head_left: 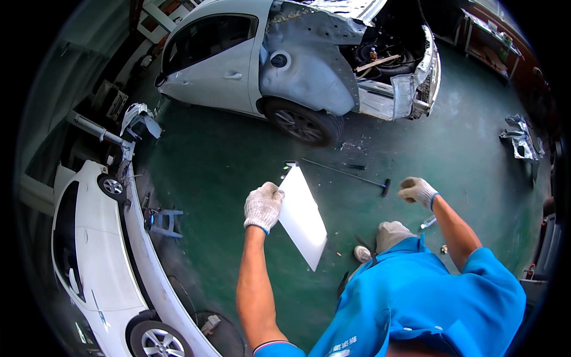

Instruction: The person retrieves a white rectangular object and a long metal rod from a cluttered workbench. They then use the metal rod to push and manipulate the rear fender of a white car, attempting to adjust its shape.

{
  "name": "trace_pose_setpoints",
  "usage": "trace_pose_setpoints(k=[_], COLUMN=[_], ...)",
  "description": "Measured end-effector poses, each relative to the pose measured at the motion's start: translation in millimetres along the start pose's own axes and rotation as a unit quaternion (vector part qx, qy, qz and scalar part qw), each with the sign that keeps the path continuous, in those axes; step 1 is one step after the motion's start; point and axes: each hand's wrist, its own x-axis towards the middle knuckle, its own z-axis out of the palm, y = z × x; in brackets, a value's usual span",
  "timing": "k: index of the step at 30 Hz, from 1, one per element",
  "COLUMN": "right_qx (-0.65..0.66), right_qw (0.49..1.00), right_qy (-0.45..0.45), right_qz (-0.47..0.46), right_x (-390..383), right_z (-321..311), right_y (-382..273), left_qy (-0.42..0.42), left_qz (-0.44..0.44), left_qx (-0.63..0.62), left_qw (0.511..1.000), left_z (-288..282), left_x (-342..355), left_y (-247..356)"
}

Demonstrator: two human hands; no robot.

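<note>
My left hand [263, 206], in a white knitted glove, is closed on the edge of a flat, four-sided white panel [304, 217]. The panel hangs tilted above the green floor, and a small dark fitting shows at its far corner. My right hand [417, 192], gloved too, is held out to the right with loosely bent fingers and nothing visible in it. Beyond both hands stands a white car [220, 71] with its rear side stripped to grey metal [309, 77] and its rear end open.
A long rod with a black T-shaped end [385, 187] lies on the floor ahead. A second white car [98, 238] stands at left beside a grey-blue stool [166, 223]. Cut metal parts [521, 140] lie at right, and a work cart [491, 44] stands at the far right.
</note>
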Motion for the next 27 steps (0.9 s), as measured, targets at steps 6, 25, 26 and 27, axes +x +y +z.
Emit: trace_pose_setpoints(k=[6, 25, 26, 27], right_qx=[0.048, -0.249, -0.257, -0.256], right_qw=[0.993, 0.968, 0.966, 0.966], right_qy=[0.047, -0.017, 0.021, 0.036], right_qz=[0.099, -0.014, -0.031, -0.018], right_x=[57.0, 374.9, 378.6, 380.6], right_z=[23.0, 133.6, 130.3, 127.1], right_y=[20.3, -200.6, -204.3, -206.3], left_qy=[0.01, 0.071, 0.076, 0.083], left_qz=[-0.056, -0.13, -0.123, -0.119], left_qx=[0.087, 0.156, 0.156, 0.149], left_qw=[0.995, 0.977, 0.977, 0.978], left_z=[-4.0, -82.0, -82.9, -84.1], left_x=[114.8, 505.6, 525.6, 544.1], left_y=[-75.4, -207.2, -216.5, -224.8])
